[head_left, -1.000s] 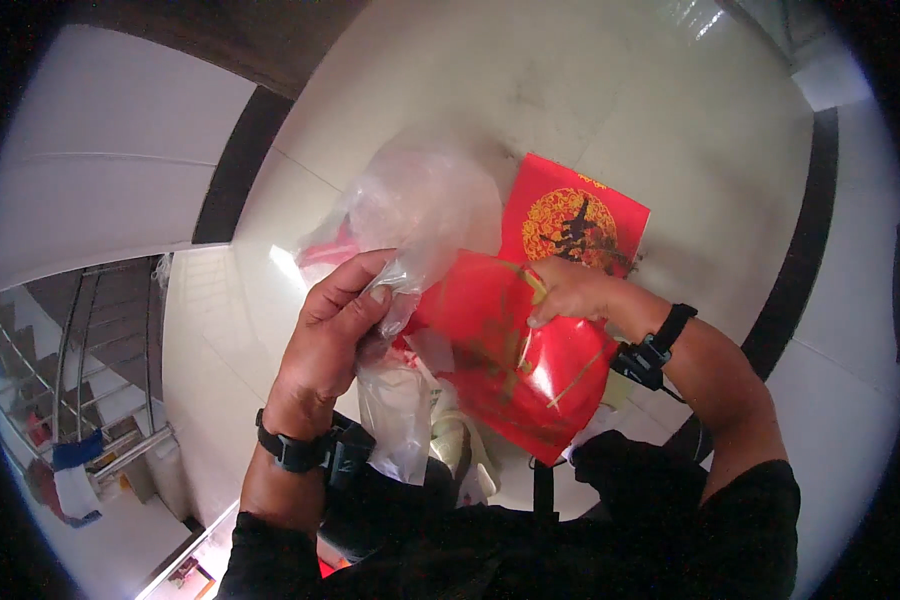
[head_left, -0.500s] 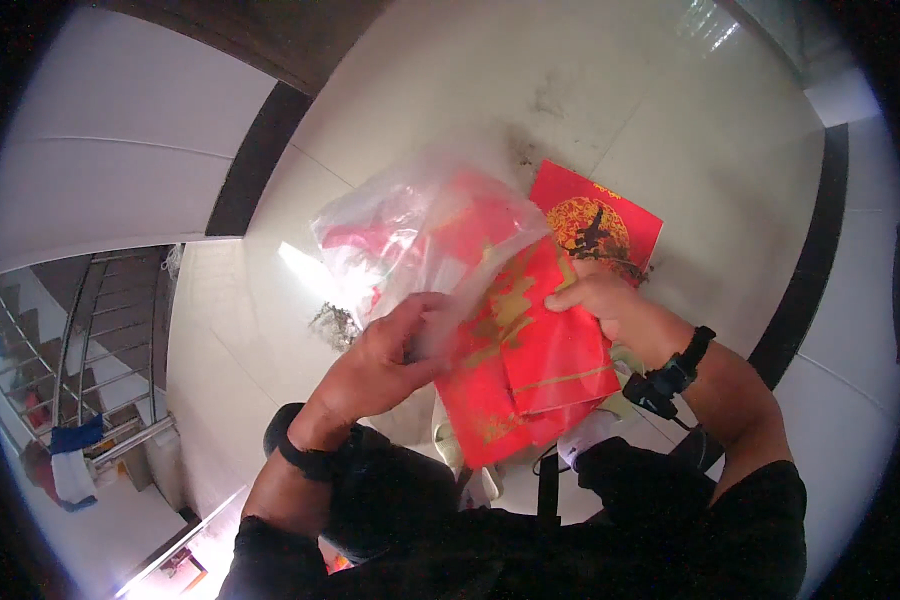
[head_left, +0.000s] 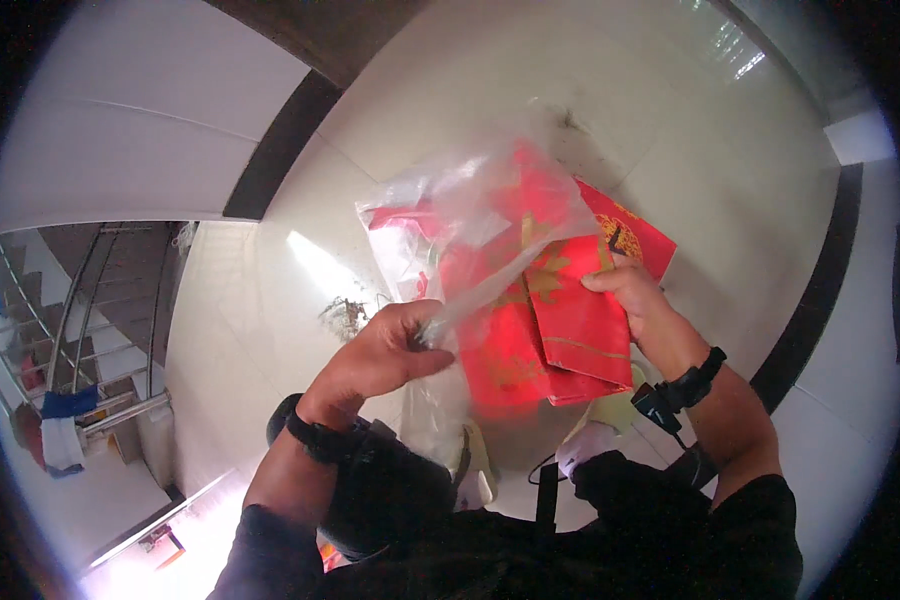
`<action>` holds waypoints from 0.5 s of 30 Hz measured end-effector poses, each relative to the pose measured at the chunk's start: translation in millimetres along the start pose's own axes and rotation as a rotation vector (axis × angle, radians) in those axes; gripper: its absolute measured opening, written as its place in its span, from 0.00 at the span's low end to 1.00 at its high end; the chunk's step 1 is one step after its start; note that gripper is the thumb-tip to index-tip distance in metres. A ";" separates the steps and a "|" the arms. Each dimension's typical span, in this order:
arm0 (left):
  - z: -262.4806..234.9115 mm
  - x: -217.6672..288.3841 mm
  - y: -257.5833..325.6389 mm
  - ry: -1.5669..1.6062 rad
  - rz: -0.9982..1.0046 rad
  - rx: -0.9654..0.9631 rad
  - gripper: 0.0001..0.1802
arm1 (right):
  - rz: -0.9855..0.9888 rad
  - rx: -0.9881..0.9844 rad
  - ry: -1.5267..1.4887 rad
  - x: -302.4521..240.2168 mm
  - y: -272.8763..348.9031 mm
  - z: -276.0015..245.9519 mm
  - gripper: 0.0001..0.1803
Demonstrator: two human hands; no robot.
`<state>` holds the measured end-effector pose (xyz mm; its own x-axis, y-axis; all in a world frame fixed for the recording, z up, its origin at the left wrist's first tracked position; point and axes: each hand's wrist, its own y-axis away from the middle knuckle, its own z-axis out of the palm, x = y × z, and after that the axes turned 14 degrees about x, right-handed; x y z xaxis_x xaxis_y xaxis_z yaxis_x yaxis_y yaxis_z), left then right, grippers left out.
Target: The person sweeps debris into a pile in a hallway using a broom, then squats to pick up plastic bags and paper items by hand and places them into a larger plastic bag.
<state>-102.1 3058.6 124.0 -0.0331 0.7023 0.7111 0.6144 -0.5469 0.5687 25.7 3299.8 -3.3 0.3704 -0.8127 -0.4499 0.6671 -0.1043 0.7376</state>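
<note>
- Red packets [head_left: 560,330]: a folded stack with gold print, held in mid-air in front of the person, above the pale tiled floor [head_left: 730,150]. Its upper part lies inside the clear bag [head_left: 470,215]; the lower folded edge hangs outside, below the bag's mouth.
- Bag: thin, transparent and crumpled, open toward the person. One edge is pulled taut from the left hand toward the stack.
- Left hand [head_left: 385,355]: fingers closed, pinching that edge of the bag near its mouth. The grip looks firm.
- Right hand [head_left: 635,300]: fingers clamped on the right side of the stack, thumb on its face.
- Judgement: the step in hand appears to be seating the stack in the bag. To do it well, keep the mouth stretched wide with the left pinch, guide the stack in straight, and avoid catching its corners on the film.
- Risk: thin film may tear at the taut edge; loose packets may fan out if the right clamp eases.
- Surroundings: a dark floor band [head_left: 280,140] crosses at upper left; a stair rail [head_left: 90,300] stands at far left; black wristbands on both wrists.
</note>
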 end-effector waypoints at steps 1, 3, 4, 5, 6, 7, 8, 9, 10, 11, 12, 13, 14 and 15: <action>3.6 11.9 5.3 0.229 0.010 -0.094 0.19 | -0.015 -0.028 -0.087 -0.9 6.2 4.7 0.25; 5.1 22.6 10.2 0.421 0.014 -0.249 0.27 | -0.029 -0.057 -0.175 1.0 6.6 10.5 0.24; 6.5 23.4 12.3 0.421 0.013 -0.245 0.27 | -0.051 0.063 -0.118 4.1 -0.6 12.3 0.22; 9.4 23.7 14.4 0.441 0.025 -0.287 0.27 | -0.074 0.184 -0.062 7.7 -8.5 14.0 0.21; 11.9 24.2 15.9 0.461 0.036 -0.329 0.26 | -0.072 0.182 -0.061 11.6 -15.7 16.7 0.21; 12.0 23.1 17.9 0.467 0.017 -0.340 0.24 | -0.135 0.210 -0.135 18.2 -25.6 21.7 0.17; 13.4 23.9 16.5 0.468 0.019 -0.342 0.24 | -0.206 0.246 -0.213 22.5 -34.7 22.7 0.13; 14.7 24.7 14.7 0.446 0.038 -0.318 0.22 | -0.209 0.248 -0.213 29.1 -50.0 21.5 0.13; 16.2 24.6 12.4 0.426 0.057 -0.294 0.19 | -0.259 0.258 -0.269 37.3 -69.8 19.1 0.12; 19.7 23.7 10.0 0.426 0.060 -0.300 0.19 | -0.287 0.267 -0.298 38.0 -81.3 18.3 0.11; 24.4 21.3 7.2 0.347 0.142 -0.270 0.17 | -0.316 0.275 -0.327 38.0 -92.5 17.6 0.11; 26.6 19.3 6.2 0.266 0.216 -0.232 0.16 | -0.288 0.319 -0.409 34.6 -96.9 26.1 0.11; 28.0 19.8 4.9 0.266 0.213 -0.229 0.16 | -0.272 0.340 -0.450 34.3 -97.0 32.6 0.11; 29.5 20.5 3.7 0.132 0.262 -0.242 0.15 | -0.258 0.363 -0.492 33.5 -96.8 39.2 0.11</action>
<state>-77.2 3084.4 128.4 -0.0108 0.4683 0.8835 0.4119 -0.8030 0.4307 -51.8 3260.2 -70.0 -0.1677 -0.8936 -0.4163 0.4031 -0.4475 0.7983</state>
